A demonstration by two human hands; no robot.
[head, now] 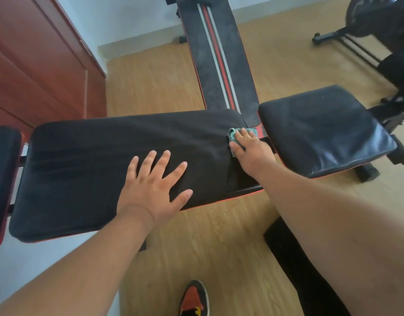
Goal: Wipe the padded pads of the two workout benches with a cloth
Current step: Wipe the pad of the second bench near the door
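A crumpled teal cloth [236, 135] lies pressed against the right end of a long black padded bench pad with red trim [105, 169], pinned there under the right hand [251, 149]. That hand's grip is flat rather than clenched: the fingers lie extended over the cloth, pressing it onto the pad, with the thumb alongside. The left hand [153, 190] rests palm-down near the middle of the same pad, fingers spread wide and straight, holding nothing.

Just beside the cloth, across a narrow gap, sits a shorter glossy black padded seat pad [322, 131], its surface catching the light. At the far left edge a third black padded section with red trim [2, 179] shows only in part.

Behind the long pad, a second bench with a narrow black pad striped in red and white [217, 55] runs away toward the wall, its surface dull and streaked. A black exercise machine frame [367, 26] stands at upper right, and a reddish-brown wooden cabinet [36, 65] fills the upper left. Everything stands on a light wood-grain floor [207, 247], where an orange and black sneaker [194, 297] shows at the bottom edge.
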